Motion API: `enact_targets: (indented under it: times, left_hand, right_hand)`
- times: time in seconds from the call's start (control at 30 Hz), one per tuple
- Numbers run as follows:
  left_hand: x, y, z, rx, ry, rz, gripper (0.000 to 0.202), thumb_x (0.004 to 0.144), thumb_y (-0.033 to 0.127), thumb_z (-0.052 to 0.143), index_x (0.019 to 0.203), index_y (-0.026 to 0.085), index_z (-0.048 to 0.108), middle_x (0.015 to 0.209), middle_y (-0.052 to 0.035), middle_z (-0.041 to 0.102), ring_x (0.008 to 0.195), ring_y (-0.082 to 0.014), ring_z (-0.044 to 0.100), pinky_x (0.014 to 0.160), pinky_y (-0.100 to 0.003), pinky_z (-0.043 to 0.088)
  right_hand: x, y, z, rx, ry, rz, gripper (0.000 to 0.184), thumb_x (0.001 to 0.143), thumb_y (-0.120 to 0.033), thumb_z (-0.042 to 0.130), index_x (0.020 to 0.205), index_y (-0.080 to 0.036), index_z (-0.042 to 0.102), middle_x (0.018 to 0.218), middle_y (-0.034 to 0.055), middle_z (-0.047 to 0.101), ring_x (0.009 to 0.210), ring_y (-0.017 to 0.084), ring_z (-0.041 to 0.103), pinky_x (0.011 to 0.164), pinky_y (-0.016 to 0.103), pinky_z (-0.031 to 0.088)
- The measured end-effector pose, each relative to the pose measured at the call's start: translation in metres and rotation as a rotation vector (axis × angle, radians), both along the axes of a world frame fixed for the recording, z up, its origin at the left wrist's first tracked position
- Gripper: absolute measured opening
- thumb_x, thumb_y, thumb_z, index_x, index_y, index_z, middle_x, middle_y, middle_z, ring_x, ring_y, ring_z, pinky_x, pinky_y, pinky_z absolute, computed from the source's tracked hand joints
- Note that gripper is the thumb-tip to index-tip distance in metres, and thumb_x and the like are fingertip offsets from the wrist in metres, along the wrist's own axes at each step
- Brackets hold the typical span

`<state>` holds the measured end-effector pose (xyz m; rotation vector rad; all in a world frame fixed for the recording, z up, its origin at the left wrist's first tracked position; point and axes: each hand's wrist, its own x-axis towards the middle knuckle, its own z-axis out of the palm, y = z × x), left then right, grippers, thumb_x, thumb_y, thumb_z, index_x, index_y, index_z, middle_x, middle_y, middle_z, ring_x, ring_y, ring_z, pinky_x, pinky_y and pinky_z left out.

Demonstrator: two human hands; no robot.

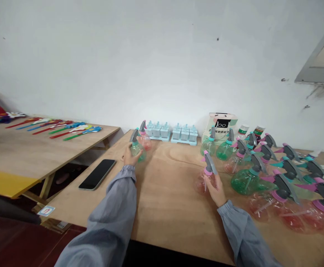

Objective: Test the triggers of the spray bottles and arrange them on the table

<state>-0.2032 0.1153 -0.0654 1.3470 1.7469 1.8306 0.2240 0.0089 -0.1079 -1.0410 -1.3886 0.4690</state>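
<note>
My left hand (130,155) is wrapped round a green spray bottle (137,149) with a grey and teal trigger head, at the table's far left. Just behind it stands a pink spray bottle (144,139). Nearer the middle, my right hand (216,190) grips another pink spray bottle (202,181), whose grey head has a pink nozzle and collar. Both held bottles are upright. To the right of that hand is a group of several more spray bottles, among them a large green one (243,180) and a pink one (260,204).
Light blue popsicle molds (184,134) stand by the wall beside a printed carton (219,128). A black phone (97,174) lies near the left edge of the wooden table (167,211). Across a gap, the other table (17,148) bears colourful hand-shaped sticks (67,128).
</note>
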Motion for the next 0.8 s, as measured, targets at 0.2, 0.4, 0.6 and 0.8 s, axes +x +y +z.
enact_targets:
  times: [0.2,0.4,0.6,0.8]
  left_hand:
    - [0.007,-0.014,0.005,0.057,0.043,0.199,0.081,0.067,0.040,0.083,0.137,0.021,0.047,0.153,-0.0207,0.047,0.150,-0.0392,0.039,0.125,-0.061,0.023]
    - [0.091,-0.071,0.009,0.288,0.212,-0.397,0.086,0.065,0.054,0.084,0.136,0.018,0.052,0.144,-0.0218,0.053,0.142,-0.0405,0.047,0.123,-0.055,0.033]
    - [0.176,-0.109,0.018,0.020,0.047,-1.006,0.104,0.063,0.048,0.092,0.151,0.022,0.043,0.154,-0.0202,0.049,0.144,-0.0378,0.047,0.120,-0.055,0.040]
    - [0.168,-0.097,0.031,-0.032,-0.169,-0.921,0.067,0.073,0.035,0.082,0.135,0.025,0.059,0.140,-0.0146,0.064,0.136,-0.0313,0.059,0.117,-0.049,0.044]
  right_hand:
    - [-0.010,-0.007,-0.005,0.031,-0.043,0.057,0.039,0.094,-0.046,0.064,0.128,-0.028,0.066,0.117,0.0081,0.074,0.112,0.026,0.070,0.104,0.049,0.056]
    - [-0.039,-0.017,-0.016,0.021,-0.125,0.210,0.061,0.092,-0.047,0.067,0.148,-0.031,0.049,0.137,0.0087,0.064,0.130,0.026,0.061,0.116,0.049,0.048]
    - [-0.083,-0.035,-0.013,0.040,-0.166,0.400,0.073,0.095,-0.046,0.065,0.159,-0.032,0.030,0.156,0.0126,0.049,0.143,0.030,0.052,0.119,0.054,0.044]
    - [-0.061,0.013,0.013,0.060,-0.089,0.248,0.063,0.094,-0.056,0.061,0.147,-0.027,0.043,0.146,0.0145,0.055,0.140,0.030,0.052,0.120,0.055,0.040]
